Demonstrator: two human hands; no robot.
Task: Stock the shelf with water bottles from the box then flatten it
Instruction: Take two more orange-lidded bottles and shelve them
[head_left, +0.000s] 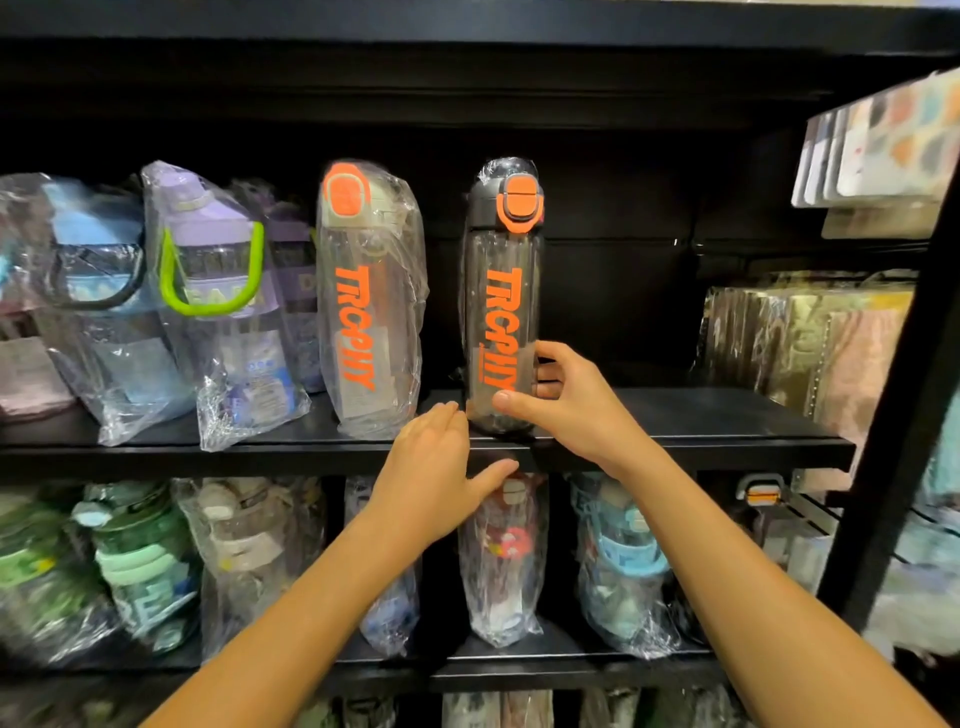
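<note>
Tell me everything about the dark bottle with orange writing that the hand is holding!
The dark bottle is tall, smoky see-through plastic with a black lid, an orange flip clasp and orange letters down its side. Thin clear wrap clings round it. It stands upright at the front of the black shelf. The right hand grips its lower part; the left hand rests flat beside its base.

- Patterned cards (883, 140), stacked in a row, upper right.
- Shiny gold and pink wrapped packs (795, 338), upright, at the right.
- Black metal post (904, 415), leaning across the right edge.
</note>
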